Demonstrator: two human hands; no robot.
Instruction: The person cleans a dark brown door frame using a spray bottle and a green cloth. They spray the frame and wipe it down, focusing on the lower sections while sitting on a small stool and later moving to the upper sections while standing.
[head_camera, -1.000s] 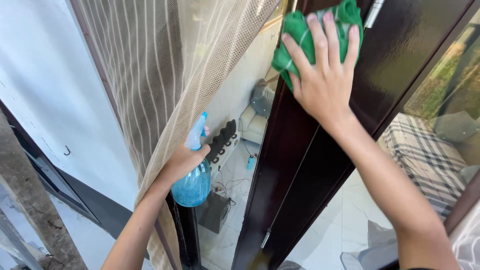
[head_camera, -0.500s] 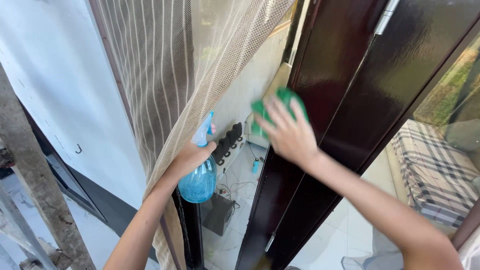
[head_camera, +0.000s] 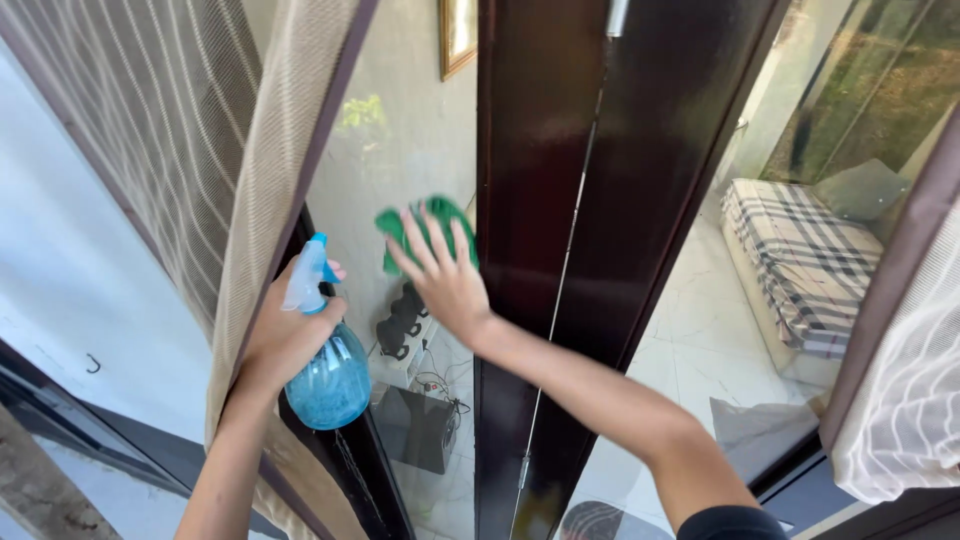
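Note:
My right hand (head_camera: 447, 278) presses a green cloth (head_camera: 424, 227) flat against a glass pane (head_camera: 400, 130), just left of a dark brown door frame (head_camera: 540, 200). My left hand (head_camera: 285, 335) grips a blue spray bottle (head_camera: 325, 375) by its neck, a finger at the trigger, and pushes a beige striped curtain (head_camera: 190, 150) aside to the left.
A second dark frame panel (head_camera: 670, 150) stands to the right, with glass beyond it showing a plaid cushion (head_camera: 800, 260) and a white tiled floor. Another pale curtain (head_camera: 905, 400) hangs at the far right. Through the pane I see a black box and cables (head_camera: 415, 420).
My right hand has slid the green cloth down from the top of the dark frame and leftward onto the glass. The left hand keeps holding the bottle and the curtain.

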